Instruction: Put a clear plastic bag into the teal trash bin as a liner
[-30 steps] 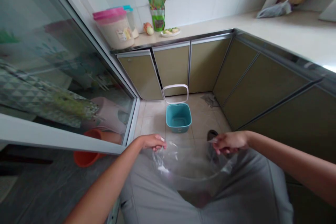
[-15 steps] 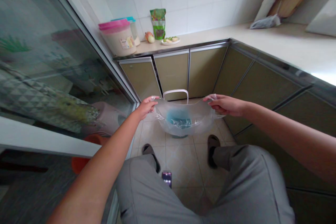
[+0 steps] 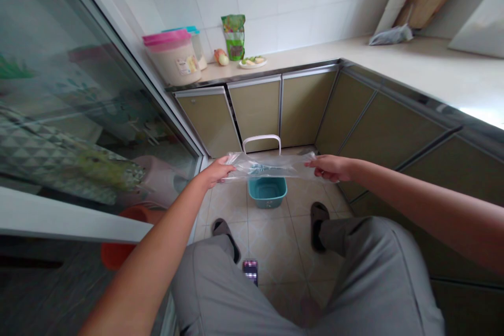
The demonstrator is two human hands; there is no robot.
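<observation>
A clear plastic bag (image 3: pixel 281 166) is stretched flat between my two hands, above the floor. My left hand (image 3: pixel 219 170) is closed on its left end. At the other end, my right hand (image 3: pixel 329 166) pinches the bag with the fingers closed. Below and partly behind the bag stands a teal bin (image 3: pixel 268 193) on the tiles, its mouth facing up. A pale upright handle (image 3: pixel 261 137) rises behind the bag; what it joins to is hidden.
My slippered feet stand either side of a phone (image 3: pixel 251 271) on the floor. Cabinets (image 3: pixel 255 107) line the back and right. The counter (image 3: pixel 303 59) holds a pink-lidded container (image 3: pixel 173 58), an onion (image 3: pixel 221 57), a green pouch (image 3: pixel 234 37) and a plate (image 3: pixel 252 64). A glass door is at left.
The bag was spread wide and sagging over the bin; now it is pulled taut into a narrow band, uncovering the bin's front. Both hands have dropped slightly and still grip its ends.
</observation>
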